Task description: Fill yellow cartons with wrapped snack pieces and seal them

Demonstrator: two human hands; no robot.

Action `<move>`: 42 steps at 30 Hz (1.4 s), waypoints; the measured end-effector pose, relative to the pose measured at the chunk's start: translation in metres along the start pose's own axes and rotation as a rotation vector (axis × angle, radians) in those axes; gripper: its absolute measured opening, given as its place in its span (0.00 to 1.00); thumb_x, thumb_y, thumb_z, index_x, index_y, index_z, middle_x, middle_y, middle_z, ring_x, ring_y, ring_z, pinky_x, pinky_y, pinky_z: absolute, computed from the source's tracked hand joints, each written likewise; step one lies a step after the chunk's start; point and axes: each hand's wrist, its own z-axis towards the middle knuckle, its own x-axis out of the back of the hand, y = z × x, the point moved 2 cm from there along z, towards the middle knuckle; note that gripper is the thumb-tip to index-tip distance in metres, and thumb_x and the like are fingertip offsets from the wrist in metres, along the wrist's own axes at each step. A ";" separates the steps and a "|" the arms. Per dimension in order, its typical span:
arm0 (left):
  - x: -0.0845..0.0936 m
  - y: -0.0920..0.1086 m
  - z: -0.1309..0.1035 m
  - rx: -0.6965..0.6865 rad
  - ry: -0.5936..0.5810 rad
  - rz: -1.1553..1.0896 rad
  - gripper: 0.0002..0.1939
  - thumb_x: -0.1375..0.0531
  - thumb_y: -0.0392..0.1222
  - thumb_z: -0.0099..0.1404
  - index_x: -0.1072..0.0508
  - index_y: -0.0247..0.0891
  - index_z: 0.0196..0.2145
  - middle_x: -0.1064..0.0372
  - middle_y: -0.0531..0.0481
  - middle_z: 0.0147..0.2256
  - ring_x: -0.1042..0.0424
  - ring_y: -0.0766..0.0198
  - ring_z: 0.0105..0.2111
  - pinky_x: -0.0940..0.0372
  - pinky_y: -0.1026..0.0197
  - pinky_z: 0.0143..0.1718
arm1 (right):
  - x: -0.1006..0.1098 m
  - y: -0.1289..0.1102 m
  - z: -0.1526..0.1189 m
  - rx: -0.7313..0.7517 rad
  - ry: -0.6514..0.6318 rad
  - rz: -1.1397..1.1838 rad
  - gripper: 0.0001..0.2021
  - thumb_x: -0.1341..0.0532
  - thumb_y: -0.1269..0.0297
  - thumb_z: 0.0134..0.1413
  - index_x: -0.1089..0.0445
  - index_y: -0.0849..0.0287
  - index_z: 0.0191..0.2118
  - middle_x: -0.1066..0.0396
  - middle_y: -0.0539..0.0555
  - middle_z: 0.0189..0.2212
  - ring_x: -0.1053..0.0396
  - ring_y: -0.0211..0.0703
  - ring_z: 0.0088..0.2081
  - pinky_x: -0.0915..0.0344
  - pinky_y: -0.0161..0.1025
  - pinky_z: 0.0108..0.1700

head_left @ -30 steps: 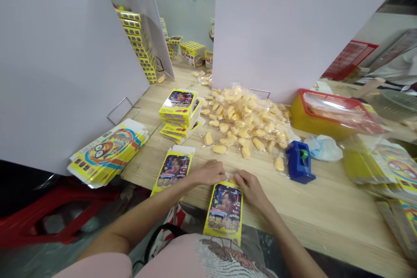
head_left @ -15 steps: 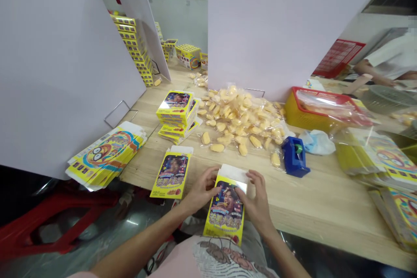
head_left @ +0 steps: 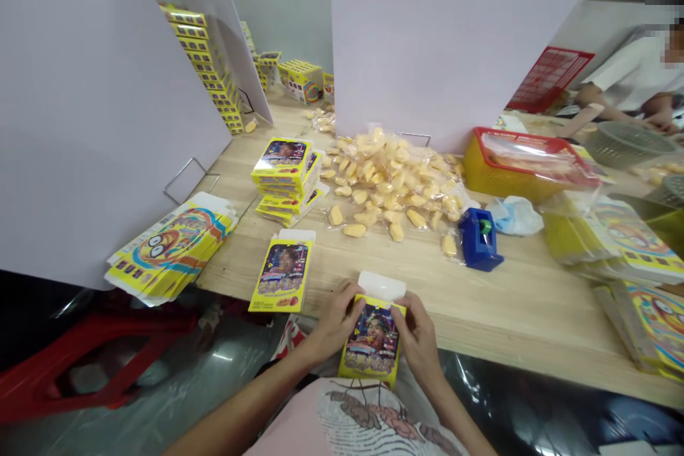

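Observation:
A yellow printed carton point(head_left: 372, 342) with its white top flap raised lies against my lap at the table edge. My left hand point(head_left: 342, 313) grips its upper left side, thumb on the printed front. On the upper right side, my right hand point(head_left: 414, 324) holds it the same way. To the left, a flat yellow box point(head_left: 282, 276) with a white flap lies near the table edge. Behind it stands a stack of filled-looking yellow boxes point(head_left: 283, 160). A heap of wrapped yellow sweets point(head_left: 390, 171) spreads over the table beyond my hands.
A blue tape dispenser point(head_left: 479, 241) stands right of the sweets, near a red-and-yellow basket point(head_left: 513, 167). Flat cartons lie in a pile point(head_left: 171, 249) at left and another pile point(head_left: 630, 242) at right. White partitions point(head_left: 459, 35) rise behind. A co-worker's arms point(head_left: 620, 103) show at far right.
The carton's top flap stands up more and both hands have drawn in closer on its upper corners. The view has shifted slightly.

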 end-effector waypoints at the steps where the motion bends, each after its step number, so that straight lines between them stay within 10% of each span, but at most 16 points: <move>1: -0.001 -0.002 0.003 0.023 0.020 -0.036 0.06 0.46 0.40 0.67 0.31 0.37 0.34 0.35 0.49 0.35 0.34 0.62 0.37 0.39 0.61 0.39 | 0.002 -0.003 0.002 0.028 0.004 -0.005 0.06 0.42 0.61 0.59 0.32 0.57 0.35 0.31 0.55 0.40 0.32 0.46 0.41 0.35 0.41 0.42; 6: -0.007 -0.020 0.012 0.119 0.016 -0.380 0.11 0.38 0.43 0.60 0.31 0.36 0.38 0.32 0.50 0.34 0.32 0.63 0.34 0.37 0.62 0.37 | 0.014 -0.021 0.009 0.307 0.147 -0.266 0.17 0.38 0.66 0.55 0.35 0.55 0.51 0.39 0.61 0.55 0.41 0.54 0.57 0.41 0.55 0.56; 10: -0.011 -0.018 0.012 0.028 -0.028 -0.634 0.21 0.36 0.42 0.60 0.35 0.39 0.50 0.31 0.45 0.45 0.30 0.60 0.43 0.36 0.58 0.47 | 0.007 -0.040 0.017 0.511 -0.158 -0.398 0.23 0.40 0.71 0.57 0.39 0.51 0.58 0.35 0.58 0.55 0.39 0.52 0.56 0.40 0.55 0.57; 19: -0.004 -0.006 0.005 -0.059 -0.001 -0.256 0.13 0.42 0.44 0.64 0.25 0.39 0.45 0.30 0.43 0.43 0.32 0.56 0.45 0.37 0.54 0.48 | -0.012 -0.046 0.029 0.248 -0.446 -0.367 0.14 0.42 0.64 0.59 0.34 0.52 0.51 0.25 0.53 0.41 0.27 0.47 0.41 0.31 0.43 0.43; 26: 0.005 -0.015 0.012 -0.057 -0.019 -0.192 0.09 0.41 0.44 0.64 0.24 0.36 0.34 0.32 0.46 0.36 0.32 0.60 0.38 0.38 0.60 0.40 | 0.012 -0.019 0.008 0.175 0.166 -0.169 0.12 0.36 0.63 0.53 0.34 0.56 0.43 0.31 0.58 0.43 0.33 0.51 0.47 0.36 0.50 0.51; 31: 0.003 -0.019 0.015 -0.011 -0.025 -0.261 0.08 0.40 0.43 0.63 0.26 0.35 0.31 0.36 0.50 0.32 0.34 0.63 0.34 0.40 0.63 0.36 | 0.006 0.007 -0.003 -0.112 0.001 0.107 0.15 0.38 0.58 0.55 0.33 0.57 0.47 0.28 0.54 0.37 0.30 0.46 0.37 0.33 0.41 0.38; 37: -0.001 -0.011 0.018 -0.021 -0.033 -0.146 0.06 0.39 0.39 0.60 0.28 0.35 0.28 0.38 0.50 0.32 0.36 0.64 0.34 0.41 0.64 0.34 | 0.003 0.002 0.002 -0.068 0.047 0.219 0.06 0.38 0.61 0.56 0.33 0.56 0.36 0.32 0.52 0.35 0.33 0.41 0.35 0.36 0.36 0.37; 42: -0.002 -0.016 0.015 0.046 -0.017 -0.190 0.16 0.41 0.37 0.60 0.34 0.38 0.47 0.38 0.53 0.33 0.38 0.67 0.29 0.42 0.66 0.29 | 0.008 0.001 0.005 -0.075 0.010 0.216 0.12 0.36 0.61 0.54 0.31 0.56 0.45 0.32 0.52 0.35 0.32 0.43 0.36 0.34 0.38 0.39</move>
